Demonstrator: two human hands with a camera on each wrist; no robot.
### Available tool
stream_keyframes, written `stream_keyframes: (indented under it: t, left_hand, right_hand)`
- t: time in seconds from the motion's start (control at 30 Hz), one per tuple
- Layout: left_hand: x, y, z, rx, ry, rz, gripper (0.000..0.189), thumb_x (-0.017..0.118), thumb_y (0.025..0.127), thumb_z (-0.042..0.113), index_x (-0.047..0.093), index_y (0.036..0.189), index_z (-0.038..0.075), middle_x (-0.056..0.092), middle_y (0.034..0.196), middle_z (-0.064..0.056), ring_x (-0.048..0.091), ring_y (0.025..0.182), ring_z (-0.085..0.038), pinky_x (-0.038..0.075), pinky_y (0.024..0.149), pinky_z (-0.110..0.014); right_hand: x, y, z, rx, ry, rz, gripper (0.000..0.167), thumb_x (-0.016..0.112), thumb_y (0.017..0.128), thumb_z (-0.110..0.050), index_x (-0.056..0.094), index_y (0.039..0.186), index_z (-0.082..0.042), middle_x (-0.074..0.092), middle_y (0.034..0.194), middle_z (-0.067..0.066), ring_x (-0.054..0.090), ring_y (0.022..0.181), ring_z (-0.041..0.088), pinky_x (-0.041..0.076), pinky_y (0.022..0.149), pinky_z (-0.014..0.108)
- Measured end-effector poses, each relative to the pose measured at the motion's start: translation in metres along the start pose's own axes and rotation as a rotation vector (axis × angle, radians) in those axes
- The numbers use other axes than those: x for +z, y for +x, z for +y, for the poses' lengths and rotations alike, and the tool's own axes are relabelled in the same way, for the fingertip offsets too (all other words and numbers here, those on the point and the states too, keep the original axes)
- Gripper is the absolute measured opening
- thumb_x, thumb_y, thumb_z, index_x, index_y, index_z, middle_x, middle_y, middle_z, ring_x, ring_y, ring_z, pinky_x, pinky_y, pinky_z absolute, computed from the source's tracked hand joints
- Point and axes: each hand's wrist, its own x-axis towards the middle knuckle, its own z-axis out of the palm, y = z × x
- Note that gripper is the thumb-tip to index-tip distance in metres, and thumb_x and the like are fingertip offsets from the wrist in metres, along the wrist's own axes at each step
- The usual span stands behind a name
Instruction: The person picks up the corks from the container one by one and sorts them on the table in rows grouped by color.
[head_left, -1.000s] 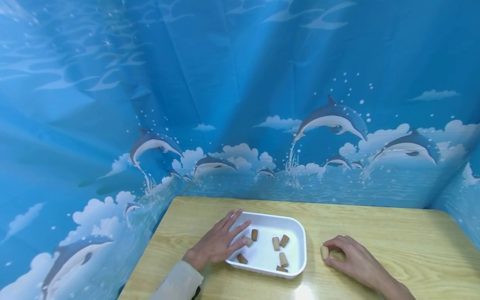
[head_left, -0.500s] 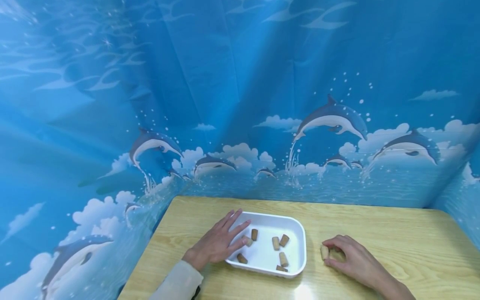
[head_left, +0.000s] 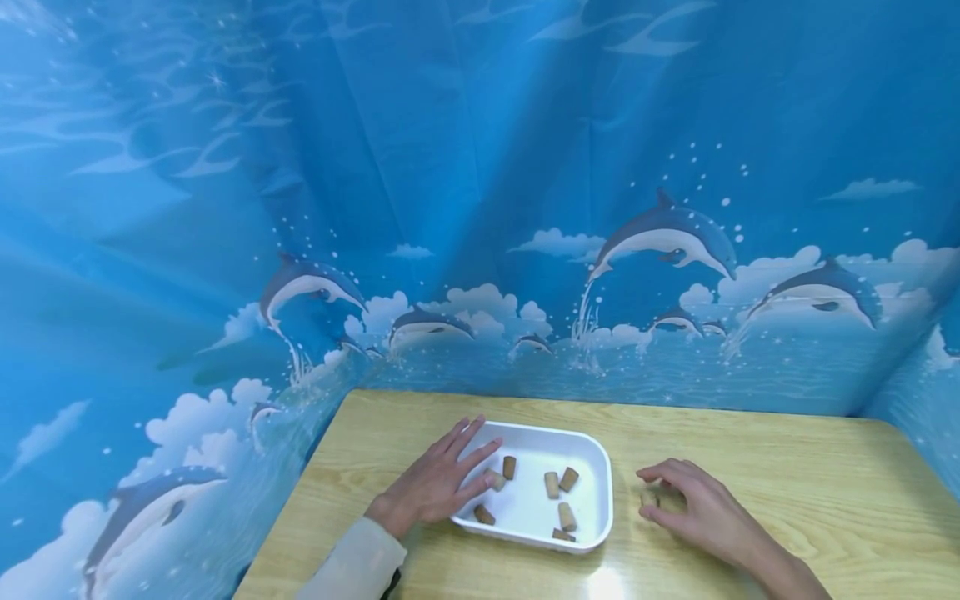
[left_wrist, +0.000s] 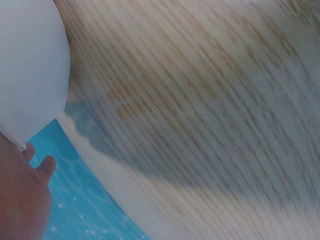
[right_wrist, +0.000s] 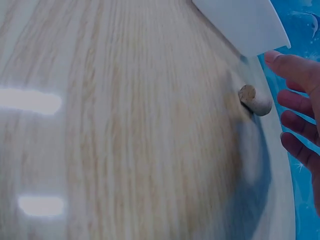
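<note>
A white tray (head_left: 525, 500) stands on the table, holding several light and dark brown corks, among them a dark cork (head_left: 509, 467) and a pale cork (head_left: 552, 485). Over the tray's left side lies my left hand (head_left: 435, 487), its fingers spread; it partly covers a pale cork (head_left: 495, 479). To the right of the tray, a single pale cork (right_wrist: 256, 101) lies on its side on the table. My right hand (head_left: 701, 512) is just beside it, with thumb and fingers apart and a gap to the cork in the right wrist view.
The wood-grain table (head_left: 795, 467) reaches back to a blue curtain (head_left: 480, 208) printed with dolphins and clouds. Light glares off the tabletop in front of the tray.
My right hand has let go of the pale cork; its thumb and fingers have spread apart and the cork stays on the table. The left hand has not moved.
</note>
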Motion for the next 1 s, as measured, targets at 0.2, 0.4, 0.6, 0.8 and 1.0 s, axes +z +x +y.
stream_keyframes:
  t: [0.2, 0.4, 0.6, 0.8, 1.0]
  left_hand:
    - [-0.001, 0.0, 0.0, 0.007, 0.001, 0.003, 0.061, 0.035, 0.115, 0.061, 0.034, 0.172, 0.038, 0.014, 0.185, -0.004, 0.014, 0.171, -0.033, 0.031, 0.133, -0.061]
    - [0.001, 0.001, -0.001, 0.004, 0.0, -0.005, 0.061, 0.033, 0.115, 0.062, 0.033, 0.172, 0.039, 0.012, 0.186, -0.003, 0.013, 0.171, -0.033, 0.031, 0.133, -0.062]
    - [0.001, 0.001, -0.001, 0.011, -0.006, -0.001, 0.06, 0.035, 0.116, 0.059, 0.034, 0.172, 0.037, 0.014, 0.185, -0.005, 0.015, 0.171, -0.034, 0.031, 0.133, -0.062]
    - [0.001, 0.0, -0.002, 0.003, 0.0, -0.005, 0.061, 0.032, 0.116, 0.061, 0.032, 0.172, 0.039, 0.012, 0.186, -0.003, 0.014, 0.171, -0.033, 0.031, 0.133, -0.061]
    - [0.002, 0.001, -0.002, 0.008, 0.002, -0.002, 0.062, 0.032, 0.115, 0.062, 0.032, 0.172, 0.039, 0.012, 0.185, -0.004, 0.014, 0.171, -0.033, 0.031, 0.133, -0.062]
  right_hand:
    - [0.0, 0.009, -0.011, -0.038, 0.028, 0.033, 0.038, 0.091, 0.09, -0.038, 0.079, 0.123, -0.023, 0.076, 0.116, -0.015, 0.07, 0.102, 0.011, 0.063, 0.083, 0.03]
    - [0.003, 0.02, -0.023, -0.16, 0.073, 0.097, 0.037, 0.094, 0.087, -0.03, 0.08, 0.119, -0.019, 0.079, 0.112, -0.008, 0.072, 0.097, 0.017, 0.063, 0.08, 0.028]
    - [0.007, 0.029, -0.033, -0.232, 0.077, 0.13, 0.039, 0.095, 0.084, -0.026, 0.08, 0.119, -0.019, 0.078, 0.111, -0.008, 0.07, 0.096, 0.015, 0.062, 0.079, 0.026]
    - [0.009, 0.039, -0.043, -0.265, 0.064, 0.114, 0.04, 0.095, 0.085, -0.027, 0.08, 0.12, -0.017, 0.078, 0.109, -0.007, 0.07, 0.097, 0.015, 0.063, 0.082, 0.032]
    - [0.016, 0.05, -0.052, -0.267, 0.037, 0.062, 0.039, 0.093, 0.088, -0.031, 0.08, 0.121, -0.017, 0.077, 0.114, -0.01, 0.07, 0.107, 0.016, 0.063, 0.093, 0.045]
